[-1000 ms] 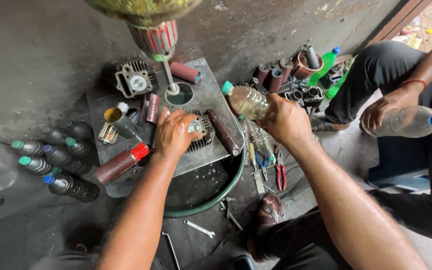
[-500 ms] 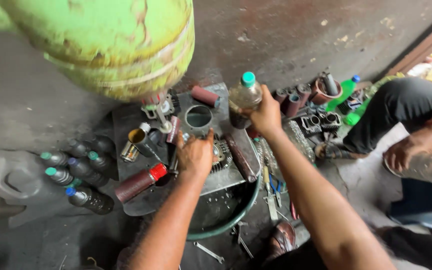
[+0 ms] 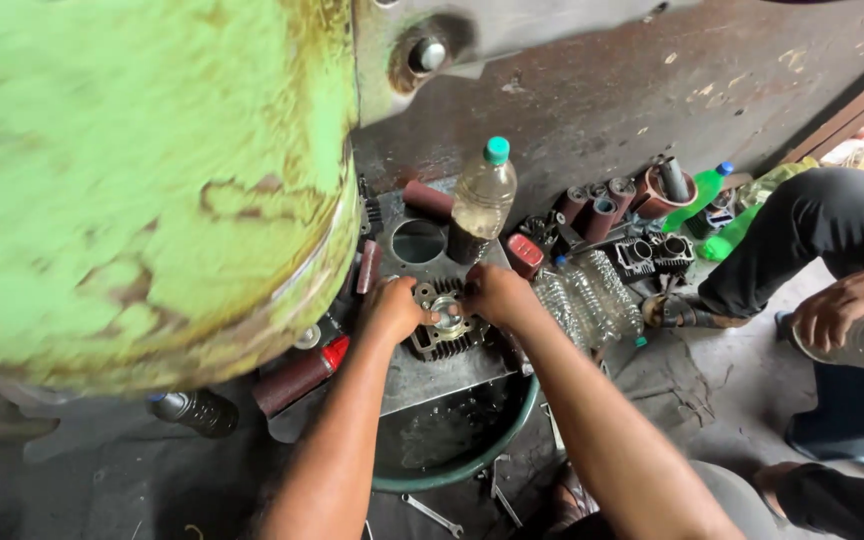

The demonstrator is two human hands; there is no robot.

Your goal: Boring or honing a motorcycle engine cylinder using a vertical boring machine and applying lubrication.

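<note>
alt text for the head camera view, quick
Both hands, left hand and right hand, grip a finned metal engine cylinder on a grey metal plate. A clear bottle with a teal cap stands behind it; a large green machine housing fills the left.

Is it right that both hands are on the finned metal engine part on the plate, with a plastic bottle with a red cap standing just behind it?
Not quite: the cap is green, not red. The head view shows the left hand and right hand on the finned metal engine part on the plate, and the plastic bottle standing just behind it.
</note>
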